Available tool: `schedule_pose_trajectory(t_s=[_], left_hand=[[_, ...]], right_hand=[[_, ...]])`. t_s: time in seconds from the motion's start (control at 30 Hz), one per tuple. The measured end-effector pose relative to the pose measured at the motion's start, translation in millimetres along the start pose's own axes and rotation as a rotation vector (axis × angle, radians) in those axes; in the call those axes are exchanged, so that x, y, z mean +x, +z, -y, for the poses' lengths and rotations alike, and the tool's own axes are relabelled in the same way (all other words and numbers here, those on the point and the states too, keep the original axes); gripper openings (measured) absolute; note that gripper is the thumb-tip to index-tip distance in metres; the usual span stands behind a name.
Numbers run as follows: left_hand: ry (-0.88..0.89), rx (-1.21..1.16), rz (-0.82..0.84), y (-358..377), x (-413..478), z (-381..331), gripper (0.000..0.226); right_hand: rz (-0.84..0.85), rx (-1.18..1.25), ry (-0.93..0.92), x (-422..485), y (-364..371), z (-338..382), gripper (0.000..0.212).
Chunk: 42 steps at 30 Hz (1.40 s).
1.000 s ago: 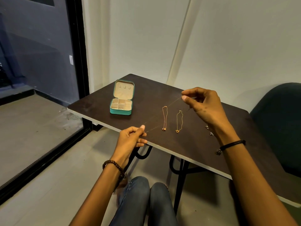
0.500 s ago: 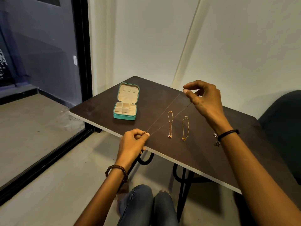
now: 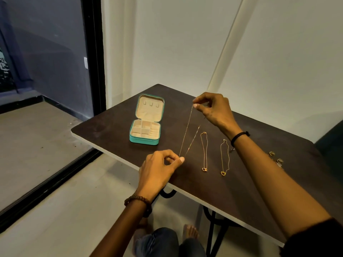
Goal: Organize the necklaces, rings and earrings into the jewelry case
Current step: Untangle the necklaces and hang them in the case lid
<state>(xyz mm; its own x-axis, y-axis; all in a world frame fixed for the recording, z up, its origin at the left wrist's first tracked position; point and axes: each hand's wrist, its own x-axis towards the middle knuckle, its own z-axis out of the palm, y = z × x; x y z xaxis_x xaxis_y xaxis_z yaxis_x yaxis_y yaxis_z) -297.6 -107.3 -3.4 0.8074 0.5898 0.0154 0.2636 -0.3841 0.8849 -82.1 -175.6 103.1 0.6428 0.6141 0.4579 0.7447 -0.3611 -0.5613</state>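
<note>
**Fine chain strung between two hands over the table**

The right hand (image 3: 215, 110) is pinching the top of a thin gold chain (image 3: 186, 130) between thumb and fingertip. The left hand (image 3: 157, 169) is pinching its lower end near the table (image 3: 111, 130) edge, so the chain is running in a slanted line through the air, just right of the open jewelry case (image 3: 146, 127). A second strand is trailing beside the first (whether it is the same chain doubled back is hard to tell).

By my reading, this piece is going to be feather-light, limp and quick to knot, and fragile if tugged. The ends look like the place to take it, keeping gentle tension and feeding it in slowly.

Two more necklaces (image 3: 204, 151) are lying flat further right, waiting, and small gold pieces (image 3: 272, 153) are sitting beyond the right forearm, too small to tell whether they are rings or earrings.
</note>
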Motion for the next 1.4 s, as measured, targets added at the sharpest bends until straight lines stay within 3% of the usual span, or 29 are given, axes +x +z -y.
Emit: schedule_pose_trajectory(t_s=[0.2, 0.33, 0.7, 0.97, 1.17, 1.4], left_hand=[[0.016, 0.224, -0.032, 4, 9, -1, 0.020], [0.055, 0.321, -0.010, 5, 14, -4, 0.036], [0.087, 0.529, 0.013, 6, 26, -9, 0.024], [0.109, 0.540, -0.055, 9, 23, -18, 0.028], [0.248, 0.482, -0.110, 30, 19, -39, 0.022], [0.563, 0.446, -0.108, 96, 21, -58, 0.021]], right_hand=[[0.114, -0.054, 0.023, 11, 33, -33, 0.009], [0.167, -0.072, 0.032, 12, 49, -49, 0.008], [0.248, -0.124, 0.079, 20, 77, -77, 0.006], [0.162, -0.129, 0.083, 8, 61, -77, 0.010], [0.089, -0.145, 0.141, -19, 15, -88, 0.012], [0.030, -0.182, 0.273, -52, -35, -122, 0.013]])
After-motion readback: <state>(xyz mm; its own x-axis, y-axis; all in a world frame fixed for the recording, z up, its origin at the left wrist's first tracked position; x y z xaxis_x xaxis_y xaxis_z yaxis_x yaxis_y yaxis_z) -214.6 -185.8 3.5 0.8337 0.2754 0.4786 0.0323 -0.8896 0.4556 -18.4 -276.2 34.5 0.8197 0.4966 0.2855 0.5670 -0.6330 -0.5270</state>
